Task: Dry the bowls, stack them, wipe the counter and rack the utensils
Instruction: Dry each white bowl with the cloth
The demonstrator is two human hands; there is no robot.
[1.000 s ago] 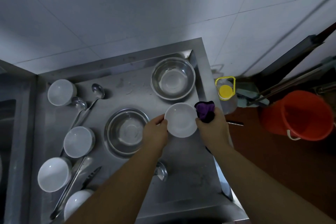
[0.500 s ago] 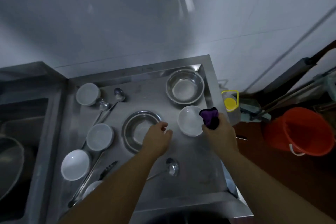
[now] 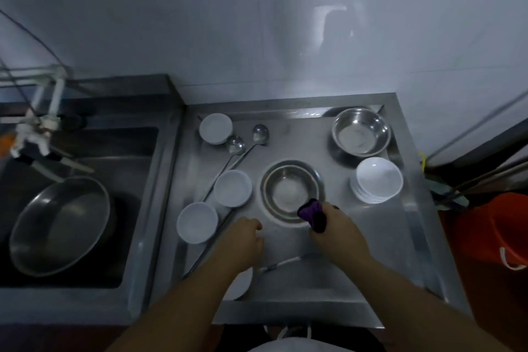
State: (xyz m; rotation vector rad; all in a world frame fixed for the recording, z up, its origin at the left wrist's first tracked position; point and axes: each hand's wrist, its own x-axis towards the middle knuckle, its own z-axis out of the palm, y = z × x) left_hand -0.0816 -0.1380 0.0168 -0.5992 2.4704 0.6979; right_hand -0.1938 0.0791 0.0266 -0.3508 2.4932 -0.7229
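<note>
Bowls: white ceramic stack now rests far right, released.
Right hand: moved left, fingers clenching purple cloth at the central steel bowl.
Left hand: loosely curled, seemingly empty.
Meaning: next bowl's drying begins.

Nothing here can be read: no label, brand, number or sign shows on anything in view, and the dim, blurred light would hide any small print.
</note>
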